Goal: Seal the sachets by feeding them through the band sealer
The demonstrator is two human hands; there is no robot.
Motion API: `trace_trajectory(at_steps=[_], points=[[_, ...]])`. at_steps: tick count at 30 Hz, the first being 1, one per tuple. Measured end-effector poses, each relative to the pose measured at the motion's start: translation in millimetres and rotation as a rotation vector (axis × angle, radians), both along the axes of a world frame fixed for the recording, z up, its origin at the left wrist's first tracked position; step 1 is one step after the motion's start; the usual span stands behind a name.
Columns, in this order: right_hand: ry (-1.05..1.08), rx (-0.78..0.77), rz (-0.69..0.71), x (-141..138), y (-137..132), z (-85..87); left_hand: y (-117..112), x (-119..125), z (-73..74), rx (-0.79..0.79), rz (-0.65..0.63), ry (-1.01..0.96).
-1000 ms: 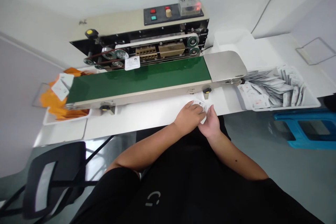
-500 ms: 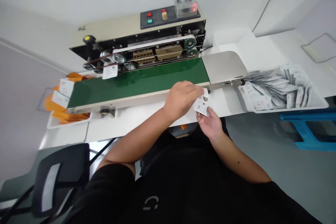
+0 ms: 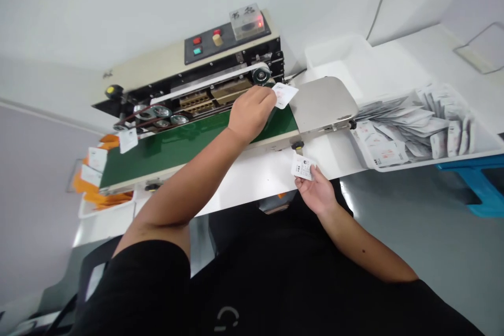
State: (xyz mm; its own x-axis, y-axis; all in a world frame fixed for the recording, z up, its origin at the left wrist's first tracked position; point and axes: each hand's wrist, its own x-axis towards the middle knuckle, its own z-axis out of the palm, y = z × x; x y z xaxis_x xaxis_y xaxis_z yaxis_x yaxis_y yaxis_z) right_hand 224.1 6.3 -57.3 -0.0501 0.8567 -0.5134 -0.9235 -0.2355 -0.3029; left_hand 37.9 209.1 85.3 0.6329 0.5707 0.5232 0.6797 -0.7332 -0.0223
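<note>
My left hand (image 3: 253, 110) pinches one small white printed sachet (image 3: 285, 95) by its edge, at the right-end rollers of the band sealer (image 3: 185, 94). Below it runs the sealer's green conveyor belt (image 3: 173, 147). In front of the machine, my right hand (image 3: 317, 191) grips another white sachet (image 3: 303, 166) with dark print between thumb and fingers; whether more than one lies there I cannot tell. A further white sachet (image 3: 128, 140) is at the left end of the rollers, over the belt.
A white bin (image 3: 437, 161) packed with sachets stands to the right, beside the metal end plate (image 3: 325, 102). Under the belt's left end, a white tray (image 3: 87, 210) holds orange and white packets. A blue stool (image 3: 478, 184) stands below the right bin.
My left hand has moved up and left from beside my right hand, carrying a sachet to the rollers. The sachet in the machine has travelled left. The camera view has shifted.
</note>
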Motion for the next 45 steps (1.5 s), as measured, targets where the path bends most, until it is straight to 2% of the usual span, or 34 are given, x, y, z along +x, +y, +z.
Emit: trace_trajectory(at_steps=[7,13,19,22,25,28,31,34,36,38,42,45], points=[[0.032,-0.009,-0.003,8,4,0.4,17,-3,1.2,0.011,0.086,0.067],[0.043,-0.029,0.003,8,4,-1.6,11,-7,1.7,0.002,0.144,0.077],[0.004,0.002,0.022,6,0,-2.6,7,-22,2.7,0.045,0.203,0.067],[-0.012,0.002,0.022,4,-3,-0.8,-3,-32,6.7,0.039,0.229,0.047],[-0.031,0.019,0.011,1,-7,1.1,-36,-38,6.6,0.049,0.240,0.013],[-0.083,0.025,0.005,-5,-9,2.0,-93,-37,-6.5,0.060,0.115,0.008],[-0.140,0.036,0.026,-13,-12,2.2,-153,-29,-32.2,0.019,-0.044,-0.015],[-0.187,0.044,0.054,-24,-16,2.4,-196,-19,-59.7,-0.083,-0.149,-0.015],[-0.206,0.051,0.076,-31,-19,2.9,-211,-14,-74.6,-0.153,-0.167,0.024],[-0.217,0.068,0.091,-39,-23,3.7,-217,-12,-85.8,-0.205,-0.123,0.052],[-0.239,0.096,0.100,-52,-27,6.5,-219,-16,-101.1,-0.240,-0.008,0.044],[-0.228,0.091,0.120,-59,-29,9.2,-216,-24,-110.0,-0.239,-0.004,0.020]])
